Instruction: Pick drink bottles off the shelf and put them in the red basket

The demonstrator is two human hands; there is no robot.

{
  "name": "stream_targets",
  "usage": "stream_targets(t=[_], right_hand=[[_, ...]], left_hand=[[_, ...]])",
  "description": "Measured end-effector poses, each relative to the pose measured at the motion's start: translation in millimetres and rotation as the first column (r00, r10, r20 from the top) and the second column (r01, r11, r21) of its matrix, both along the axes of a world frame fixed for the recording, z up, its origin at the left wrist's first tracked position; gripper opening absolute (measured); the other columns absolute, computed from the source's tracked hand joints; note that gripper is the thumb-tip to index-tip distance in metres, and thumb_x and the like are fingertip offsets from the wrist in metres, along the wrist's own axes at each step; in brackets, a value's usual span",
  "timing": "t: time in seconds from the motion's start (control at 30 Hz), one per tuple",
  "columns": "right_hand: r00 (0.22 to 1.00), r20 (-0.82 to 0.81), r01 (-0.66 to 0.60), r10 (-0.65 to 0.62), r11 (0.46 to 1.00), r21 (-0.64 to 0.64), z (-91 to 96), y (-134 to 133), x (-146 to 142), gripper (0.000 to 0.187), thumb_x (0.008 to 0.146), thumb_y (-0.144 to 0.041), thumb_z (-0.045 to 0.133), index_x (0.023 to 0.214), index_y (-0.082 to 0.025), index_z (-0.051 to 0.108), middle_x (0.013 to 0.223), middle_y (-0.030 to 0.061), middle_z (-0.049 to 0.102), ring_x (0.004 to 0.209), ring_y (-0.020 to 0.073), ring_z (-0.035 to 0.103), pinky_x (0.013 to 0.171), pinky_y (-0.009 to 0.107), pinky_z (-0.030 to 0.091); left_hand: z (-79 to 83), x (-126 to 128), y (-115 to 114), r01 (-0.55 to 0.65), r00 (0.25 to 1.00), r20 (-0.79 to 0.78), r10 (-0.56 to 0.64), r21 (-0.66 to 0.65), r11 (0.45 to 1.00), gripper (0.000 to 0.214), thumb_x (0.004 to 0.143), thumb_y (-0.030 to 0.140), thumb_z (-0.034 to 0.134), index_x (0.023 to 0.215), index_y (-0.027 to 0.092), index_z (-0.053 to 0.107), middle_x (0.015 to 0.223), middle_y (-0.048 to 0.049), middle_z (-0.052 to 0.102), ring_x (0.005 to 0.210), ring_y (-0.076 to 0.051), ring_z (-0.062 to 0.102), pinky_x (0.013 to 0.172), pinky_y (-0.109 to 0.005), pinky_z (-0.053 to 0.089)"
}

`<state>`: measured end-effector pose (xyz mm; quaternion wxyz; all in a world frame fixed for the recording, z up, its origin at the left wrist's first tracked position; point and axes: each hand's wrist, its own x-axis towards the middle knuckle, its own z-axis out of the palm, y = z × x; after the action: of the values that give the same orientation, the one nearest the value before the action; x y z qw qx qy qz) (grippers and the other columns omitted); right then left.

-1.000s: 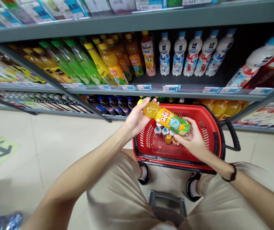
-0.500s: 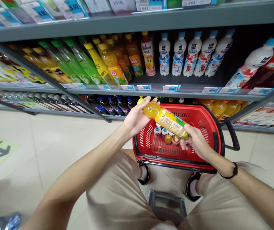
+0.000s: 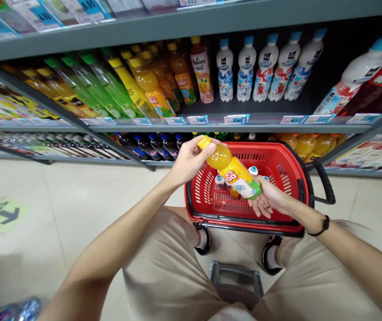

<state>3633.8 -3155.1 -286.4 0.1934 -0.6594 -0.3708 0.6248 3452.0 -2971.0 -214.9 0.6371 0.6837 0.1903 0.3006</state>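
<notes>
A yellow-capped Qoo orange juice bottle (image 3: 239, 176) is tilted above the red shopping basket (image 3: 294, 178), its front label facing up. My left hand (image 3: 191, 160) is closed round the cap and neck, thumb on top. At the other end, my right hand (image 3: 267, 198) lies palm up against the green base, with its fingers stretched out. Beneath the bottle, small bottles with white caps (image 3: 220, 180) stand in the basket, partly hidden by the bottle and my right hand.
The middle shelf carries white bottles with blue caps (image 3: 226, 73), a Tropicana bottle (image 3: 202, 73), and several orange and green drinks. Cola bottles (image 3: 155, 147) stand on the low shelf. The basket's black handle (image 3: 324, 185) juts right. A grey stool (image 3: 236, 281) is between my legs.
The bottle has been turned about its length, from the barcode side to the Qoo front label. My right hand's fingers have straightened out from around its base. The view has shifted slightly.
</notes>
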Motion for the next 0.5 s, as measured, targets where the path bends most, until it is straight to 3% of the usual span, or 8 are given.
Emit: stream_targets(t=[0.03, 0.07, 0.13, 0.17, 0.23, 0.33, 0.4, 0.5], right_hand=[[0.965, 0.241, -0.110, 0.102, 0.994, 0.019, -1.4, 1, 1, 0.087, 0.105, -0.052, -0.005, 0.076, -0.015, 0.068, 0.069, 0.0177, 0.077, 0.048, 0.0184, 0.068, 0.043, 0.025, 0.047], [0.874, 0.452, -0.206, 0.178, 0.979, 0.012, -2.6, 1, 3, 0.078, 0.108, -0.049, 0.006, 0.083, -0.013, 0.071, 0.081, 0.0204, 0.080, 0.062, 0.0220, 0.076, 0.056, 0.028, 0.055], [0.683, 0.688, -0.305, 0.246, 0.952, -0.038, -5.4, 0, 9, 0.052, 0.108, -0.040, 0.036, 0.096, -0.009, 0.076, 0.105, 0.0272, 0.080, 0.096, 0.0333, 0.080, 0.082, 0.038, 0.060], [0.639, 0.724, -0.313, 0.261, 0.947, -0.065, -6.9, -1, 11, 0.040, 0.104, -0.034, 0.048, 0.100, -0.008, 0.077, 0.114, 0.0302, 0.078, 0.109, 0.0388, 0.077, 0.090, 0.044, 0.058], [0.605, 0.731, -0.319, 0.316, 0.937, -0.142, -9.9, -3, 16, 0.028, 0.098, -0.026, 0.060, 0.103, -0.006, 0.079, 0.118, 0.0323, 0.076, 0.115, 0.0441, 0.074, 0.094, 0.049, 0.057], [0.574, 0.715, -0.362, 0.399, 0.907, -0.215, -12.2, -4, 17, 0.030, 0.098, -0.029, 0.062, 0.107, -0.007, 0.081, 0.117, 0.0293, 0.078, 0.111, 0.0423, 0.076, 0.091, 0.047, 0.059], [0.560, 0.718, -0.397, 0.415, 0.894, -0.207, -11.3, -4, 16, 0.036, 0.102, -0.032, 0.056, 0.114, -0.007, 0.079, 0.123, 0.0281, 0.076, 0.115, 0.0406, 0.075, 0.094, 0.046, 0.058], [0.550, 0.726, -0.433, 0.411, 0.885, -0.173, -6.8, -4, 13, 0.044, 0.106, -0.036, 0.047, 0.123, -0.008, 0.076, 0.128, 0.0259, 0.075, 0.118, 0.0382, 0.073, 0.097, 0.044, 0.056]], left_hand=[[-2.6, 0, -1, -0.005, 0.999, -0.039, 0.007, 0.047, 0.999, 0.041, 0.086, 0.053, 0.081, 0.100, 0.015, 0.076, 0.105, -0.0119, 0.079, 0.095, -0.024, 0.074, 0.086, -0.033, 0.056], [-6.6, -1, -2, 0.011, 0.996, -0.094, 0.000, 0.113, 0.994, 0.038, 0.087, 0.051, 0.080, 0.099, 0.016, 0.076, 0.103, -0.0112, 0.079, 0.092, -0.023, 0.073, 0.084, -0.033, 0.056], [-19.4, -1, -4, 0.104, 0.970, -0.240, -0.030, 0.300, 0.948, 0.031, 0.088, 0.046, 0.080, 0.097, 0.018, 0.076, 0.095, -0.0088, 0.078, 0.083, -0.021, 0.071, 0.082, -0.032, 0.054], [-27.9, -1, -4, 0.181, 0.943, -0.332, -0.039, 0.409, 0.894, 0.029, 0.088, 0.045, 0.081, 0.097, 0.018, 0.075, 0.089, -0.0078, 0.077, 0.077, -0.020, 0.070, 0.081, -0.032, 0.052], [-48.1, 2, -5, 0.404, 0.831, -0.556, -0.024, 0.574, 0.712, 0.029, 0.091, 0.044, 0.077, 0.101, 0.017, 0.073, 0.081, -0.0084, 0.074, 0.071, -0.022, 0.069, 0.077, -0.033, 0.050], [-81.7, 11, -5, 0.722, 0.568, -0.819, 0.078, 0.541, 0.431, 0.030, 0.098, 0.039, 0.068, 0.108, 0.011, 0.072, 0.083, -0.0163, 0.074, 0.079, -0.031, 0.073, 0.073, -0.036, 0.049], [-103.6, 19, -4, 0.808, 0.465, -0.880, 0.099, 0.468, 0.357, 0.026, 0.097, 0.035, 0.070, 0.100, 0.009, 0.074, 0.085, -0.0201, 0.074, 0.085, -0.034, 0.074, 0.073, -0.037, 0.048], [-134.2, 29, -1, 0.854, 0.395, -0.914, 0.091, 0.402, 0.331, 0.019, 0.089, 0.028, 0.079, 0.086, 0.009, 0.074, 0.088, -0.0218, 0.074, 0.090, -0.035, 0.074, 0.075, -0.038, 0.050]])
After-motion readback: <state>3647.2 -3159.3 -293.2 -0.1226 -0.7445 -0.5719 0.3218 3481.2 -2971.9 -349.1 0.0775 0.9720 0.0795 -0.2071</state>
